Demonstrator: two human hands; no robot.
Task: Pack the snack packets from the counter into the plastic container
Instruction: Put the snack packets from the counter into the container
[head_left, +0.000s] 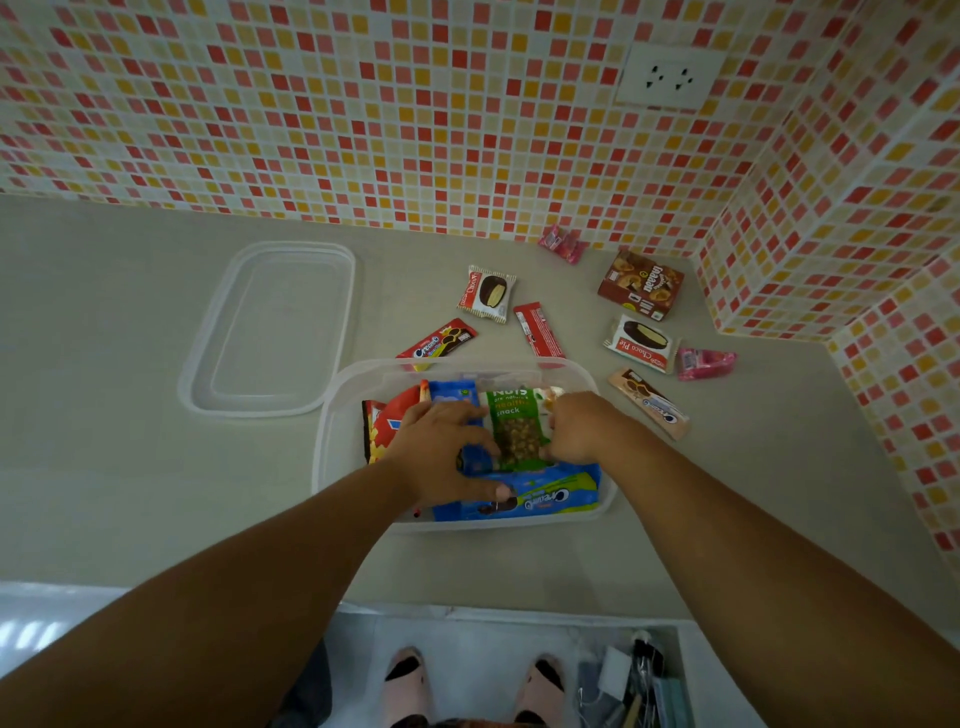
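**Both hands settling packets inside the tub**

Nearest the camera, two bare forearms reach from the worktop's near edge into the plastic container (332, 415), which stands at the middle of the worktop. Left of it, towards the back edge, lies its clear lid (270, 327), flat and apart from the tub.

Inside the container, going left to right: a red packet (382, 423) against the left wall, a dark blue packet (454, 395) under the left hand (441, 452), whose fingers are spread flat and press down without curling round anything, then the green nut packet (514, 426) in the middle. The right hand (582, 426) has its fingers curled down at that packet's right edge; whether they pinch it or only nudge it I cannot tell. A long blue cream-biscuit pack (545, 499) lies along the near wall.

Still out on the worktop behind and right of the tub: a red biscuit stick (441, 340), a choco pie (485, 293), a red bar (537, 327), a pink sweet (561, 244) by the wall, a brown box (641, 286), a second choco pie (641, 343), another pink sweet (704, 362) and a beige biscuit stick (654, 402).

These look light, crinkly and slippery; the pies and biscuits probably crush easily, so take them by the long edges or sealed ends. The box seems stiff and best gripped across its sides.
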